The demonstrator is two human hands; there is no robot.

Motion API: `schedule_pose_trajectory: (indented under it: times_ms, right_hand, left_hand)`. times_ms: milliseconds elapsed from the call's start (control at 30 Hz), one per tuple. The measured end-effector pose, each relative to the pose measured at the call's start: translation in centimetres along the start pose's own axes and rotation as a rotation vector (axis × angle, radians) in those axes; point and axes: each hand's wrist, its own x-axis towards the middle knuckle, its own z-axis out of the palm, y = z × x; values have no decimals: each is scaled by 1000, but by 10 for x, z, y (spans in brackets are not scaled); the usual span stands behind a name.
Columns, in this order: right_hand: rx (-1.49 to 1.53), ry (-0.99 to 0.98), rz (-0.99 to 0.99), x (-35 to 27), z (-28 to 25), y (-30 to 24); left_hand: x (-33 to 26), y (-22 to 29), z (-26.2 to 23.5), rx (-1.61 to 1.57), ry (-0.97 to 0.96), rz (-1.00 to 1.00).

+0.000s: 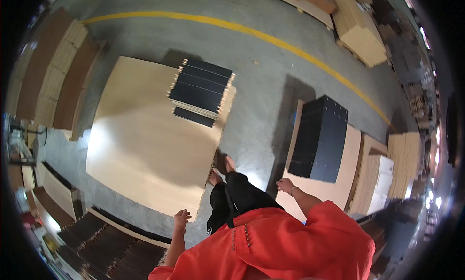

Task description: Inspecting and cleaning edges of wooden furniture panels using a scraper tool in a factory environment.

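Observation:
My left hand (182, 218) hangs empty over the near edge of a large pale wooden board (140, 134), its fingers loosely apart. On that board's far right part lies a stack of black panels (202, 84), with a narrow black strip (194, 116) at its near side. My right hand (285, 185), a band at its wrist, hangs with fingers loosely bent and nothing visible in them. It is nearest to a tall stack of black boards (318, 137), which stands on another pale board (349, 156). Neither hand touches a stack.
My feet are on the grey floor (252, 130) between the two boards. A yellow line (232, 26) curves across the far floor. Brown and pale board stacks (53, 71) stand left, dark panels (109, 243) near left, a white-sided stack (380, 183) right, and pallets of boards (358, 30) far right.

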Motion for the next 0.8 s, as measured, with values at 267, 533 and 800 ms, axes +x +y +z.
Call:
schedule_pose_trajectory:
  times_ms: [267, 533, 800]
  right_hand:
    - [-415, -93, -373, 26, -35, -105]
    - [-440, -339, -395, 66, -19, -194]
    - [-867, -340, -674, 25, 66, -269]
  left_hand:
    - [-53, -124, 11, -422, 248, 21]
    - [-166, -183, 112, -567, 461, -92]
    - [-241, -263, 207, -850, 557, -137]
